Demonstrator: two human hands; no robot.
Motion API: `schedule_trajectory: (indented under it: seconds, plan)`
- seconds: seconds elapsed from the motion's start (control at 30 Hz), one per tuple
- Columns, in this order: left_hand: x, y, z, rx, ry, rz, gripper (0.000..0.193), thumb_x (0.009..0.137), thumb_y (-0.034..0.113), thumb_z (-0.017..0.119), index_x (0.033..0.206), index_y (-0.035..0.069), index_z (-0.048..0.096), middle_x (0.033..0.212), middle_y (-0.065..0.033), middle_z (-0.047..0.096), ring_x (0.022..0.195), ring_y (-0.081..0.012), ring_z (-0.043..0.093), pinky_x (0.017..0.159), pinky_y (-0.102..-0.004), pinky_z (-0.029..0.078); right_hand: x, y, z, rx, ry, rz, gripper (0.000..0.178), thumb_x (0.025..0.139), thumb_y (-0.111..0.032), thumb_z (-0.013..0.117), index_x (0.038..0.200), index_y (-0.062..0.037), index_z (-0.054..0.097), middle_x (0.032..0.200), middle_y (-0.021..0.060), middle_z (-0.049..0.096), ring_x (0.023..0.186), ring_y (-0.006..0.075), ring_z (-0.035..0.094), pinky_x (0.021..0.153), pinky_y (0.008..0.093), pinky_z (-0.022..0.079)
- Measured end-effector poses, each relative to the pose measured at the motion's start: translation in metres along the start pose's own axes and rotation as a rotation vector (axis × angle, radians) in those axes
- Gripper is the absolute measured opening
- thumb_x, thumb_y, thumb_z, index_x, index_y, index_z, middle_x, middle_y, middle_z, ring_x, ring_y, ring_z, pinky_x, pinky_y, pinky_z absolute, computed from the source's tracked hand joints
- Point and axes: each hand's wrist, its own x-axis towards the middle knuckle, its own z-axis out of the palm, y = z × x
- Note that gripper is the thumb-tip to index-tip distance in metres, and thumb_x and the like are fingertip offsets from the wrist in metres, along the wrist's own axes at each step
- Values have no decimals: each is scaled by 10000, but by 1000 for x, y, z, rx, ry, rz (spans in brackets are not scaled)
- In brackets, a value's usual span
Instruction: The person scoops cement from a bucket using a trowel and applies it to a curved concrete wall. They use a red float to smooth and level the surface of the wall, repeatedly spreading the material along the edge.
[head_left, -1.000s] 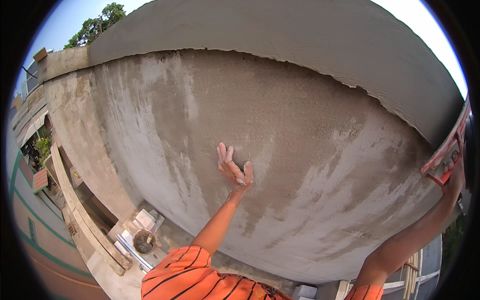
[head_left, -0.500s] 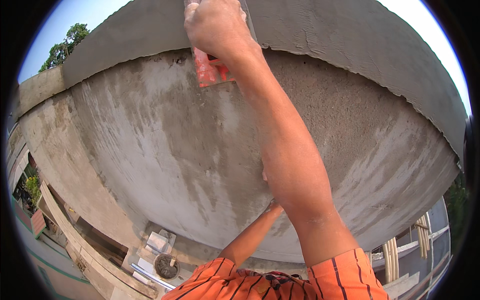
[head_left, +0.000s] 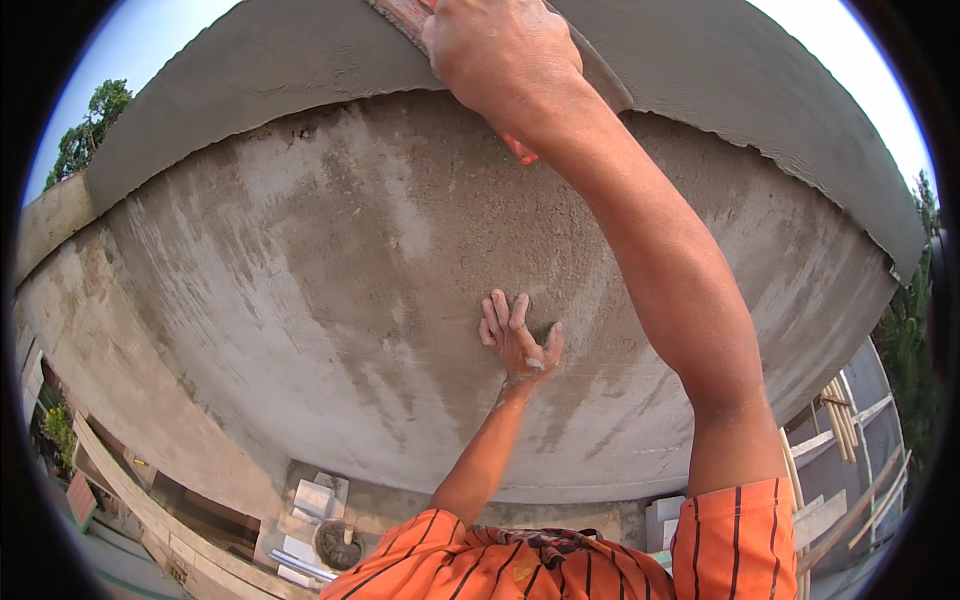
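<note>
My right hand [head_left: 505, 50] is closed around a red, mortar-smeared plastering float [head_left: 402, 17] at the top of the view. The float lies over the band of smooth wet grey plaster [head_left: 720, 75] along the wall's upper part; my hand and wrist hide its handle and much of its face. Below the band's ragged lower edge, the wall [head_left: 290, 290] is rougher and streaked with damp and pale patches. Lower down, my left hand [head_left: 522, 342] rests against this bare surface, fingers spread and dusted with mortar, holding nothing.
Low on the left stand a round bucket of mortar [head_left: 338, 546] and pale blocks [head_left: 314, 498]. A long wooden plank [head_left: 150, 505] runs along the left side. Bamboo poles [head_left: 838, 418] and boards are at the lower right. Another pale block [head_left: 663, 520] sits by my right sleeve.
My right hand has moved right with the float, which is now tilted diagonally. My left hand, mostly hidden behind the right arm before, now shows fully on the wall.
</note>
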Motion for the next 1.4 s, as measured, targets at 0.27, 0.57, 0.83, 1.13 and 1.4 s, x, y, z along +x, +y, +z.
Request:
schedule_trajectory:
  seconds: [0.27, 0.57, 0.83, 1.13, 1.4]
  plan:
    - [26, -28, -15, 130, 280, -123, 736, 836, 367, 603, 1429, 78, 278, 1555, -222, 205, 1443, -447, 103, 1079, -618, 98, -67, 313, -143, -211, 375, 427, 500, 962, -448, 495, 1354, -144, 556, 1262, 161, 625, 1204, 306, 577, 1012, 370, 428]
    - [30, -38, -10, 192, 335, -138, 681, 919, 484, 462, 1432, 77, 278, 1557, -214, 202, 1441, -461, 114, 1083, -651, 89, -206, 595, -247, 361, 499, 934, 427, 958, -384, 540, 1216, -52, 616, 1041, 65, 560, 893, 156, 529, 771, 304, 403]
    - [26, -67, -44, 36, 324, -96, 625, 933, 464, 479, 1391, 62, 341, 1522, -228, 254, 1413, -467, 187, 1076, -610, 134, -105, 239, -92, 927, 452, 559, 345, 978, -296, 567, 1191, -31, 629, 674, -55, 403, 522, 24, 394, 436, 198, 348]
    - [104, -163, -128, 7, 401, -57, 590, 915, 394, 521, 1373, 63, 349, 1507, -219, 265, 1393, -470, 217, 1085, -599, 166, 27, -102, 69, 841, 218, 55, 402, 949, -223, 519, 1216, 77, 500, 916, 199, 622, 784, 276, 643, 661, 372, 544]
    - [105, -191, -132, 3, 253, 59, 579, 922, 403, 506, 1368, 67, 355, 1502, -223, 268, 1403, -461, 201, 1088, -598, 149, 92, -304, 177, 569, -131, -34, 711, 860, -130, 567, 1386, 207, 228, 1101, 262, 640, 1024, 370, 652, 850, 422, 546]
